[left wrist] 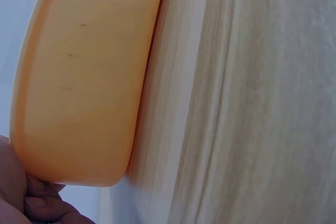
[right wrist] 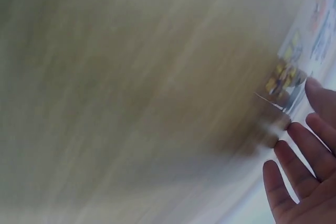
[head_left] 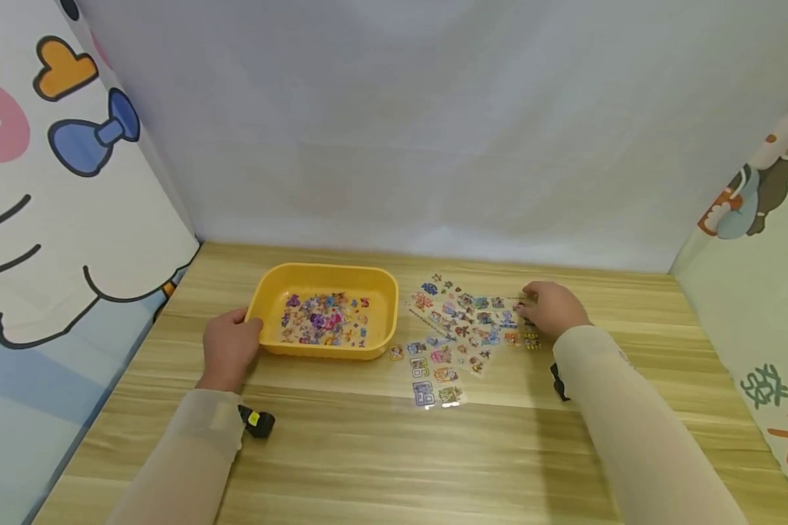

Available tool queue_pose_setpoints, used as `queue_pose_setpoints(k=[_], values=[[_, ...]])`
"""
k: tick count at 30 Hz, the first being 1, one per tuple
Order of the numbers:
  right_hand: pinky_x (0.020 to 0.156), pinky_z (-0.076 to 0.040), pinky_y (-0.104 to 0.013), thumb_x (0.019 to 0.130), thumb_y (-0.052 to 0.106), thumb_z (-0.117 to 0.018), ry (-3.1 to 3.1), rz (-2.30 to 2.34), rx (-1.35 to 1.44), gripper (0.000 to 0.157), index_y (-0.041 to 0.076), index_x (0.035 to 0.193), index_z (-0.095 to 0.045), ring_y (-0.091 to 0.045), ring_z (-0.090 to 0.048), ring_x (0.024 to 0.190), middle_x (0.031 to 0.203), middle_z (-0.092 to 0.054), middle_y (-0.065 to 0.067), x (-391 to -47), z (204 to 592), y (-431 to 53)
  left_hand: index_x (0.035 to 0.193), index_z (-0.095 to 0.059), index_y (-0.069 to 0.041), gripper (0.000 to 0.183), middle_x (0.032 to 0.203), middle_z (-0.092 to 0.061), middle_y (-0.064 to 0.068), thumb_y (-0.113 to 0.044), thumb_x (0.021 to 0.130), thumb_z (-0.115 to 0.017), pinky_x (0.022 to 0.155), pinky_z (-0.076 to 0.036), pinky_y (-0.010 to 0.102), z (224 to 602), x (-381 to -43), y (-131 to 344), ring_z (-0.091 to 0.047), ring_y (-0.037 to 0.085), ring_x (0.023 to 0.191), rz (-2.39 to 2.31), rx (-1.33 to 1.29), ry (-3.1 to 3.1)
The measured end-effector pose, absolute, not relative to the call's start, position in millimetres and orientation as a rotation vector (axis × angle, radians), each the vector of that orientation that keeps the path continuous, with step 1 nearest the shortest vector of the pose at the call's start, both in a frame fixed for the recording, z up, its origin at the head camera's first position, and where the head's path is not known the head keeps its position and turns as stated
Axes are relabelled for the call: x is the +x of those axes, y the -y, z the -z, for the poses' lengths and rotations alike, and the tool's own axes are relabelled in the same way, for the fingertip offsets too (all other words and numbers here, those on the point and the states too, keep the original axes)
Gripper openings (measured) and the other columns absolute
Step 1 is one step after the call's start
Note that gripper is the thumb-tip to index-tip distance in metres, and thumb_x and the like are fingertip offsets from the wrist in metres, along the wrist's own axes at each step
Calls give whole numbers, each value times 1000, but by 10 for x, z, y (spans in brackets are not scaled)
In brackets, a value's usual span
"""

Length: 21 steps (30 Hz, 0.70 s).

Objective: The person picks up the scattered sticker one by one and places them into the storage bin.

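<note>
My left hand (head_left: 231,346) holds the left end of a yellow plastic tray (head_left: 389,321), its thumb over the rim and the fingers against the outer wall. In the left wrist view the fingers (left wrist: 44,205) show at the corner of the tray wall (left wrist: 86,87). Many small colourful stickers (head_left: 325,317) lie loose inside. Right of the tray, clear sticker sheets (head_left: 462,317) with cartoon figures overlap on the table. My right hand (head_left: 554,310) is at their right end. Its fingers (right wrist: 304,166) look fairly straight and apart, close to a sheet's edge (right wrist: 286,80).
The wood-grain table (head_left: 394,459) runs up to a pale cloth backdrop (head_left: 394,131). Printed cartoon panels stand on the left (head_left: 125,240) and right (head_left: 748,292). A black strap piece with a yellow mark (head_left: 257,421) sits by the left wrist.
</note>
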State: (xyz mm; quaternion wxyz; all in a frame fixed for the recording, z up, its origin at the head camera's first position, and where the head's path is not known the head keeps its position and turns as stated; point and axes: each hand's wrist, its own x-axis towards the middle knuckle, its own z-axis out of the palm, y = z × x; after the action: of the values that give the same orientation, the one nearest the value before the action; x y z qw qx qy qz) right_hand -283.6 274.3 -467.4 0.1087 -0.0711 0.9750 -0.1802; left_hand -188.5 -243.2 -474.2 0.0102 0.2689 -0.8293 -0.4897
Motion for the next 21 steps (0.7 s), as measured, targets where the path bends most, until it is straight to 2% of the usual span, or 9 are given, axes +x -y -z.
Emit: queue_pose_setpoints(k=[21], values=[[92,-52,-58,98,13,-70,-2945,365,-209,41,-7,133,-63,-43,-65,109,124,-68,-26,-2753,4567,-2592,148,-55,-2,51,148,-55,20,-21,100,-51,103,-50,46,4741,-1898,2432,-56,31,127,1538,854,2595]])
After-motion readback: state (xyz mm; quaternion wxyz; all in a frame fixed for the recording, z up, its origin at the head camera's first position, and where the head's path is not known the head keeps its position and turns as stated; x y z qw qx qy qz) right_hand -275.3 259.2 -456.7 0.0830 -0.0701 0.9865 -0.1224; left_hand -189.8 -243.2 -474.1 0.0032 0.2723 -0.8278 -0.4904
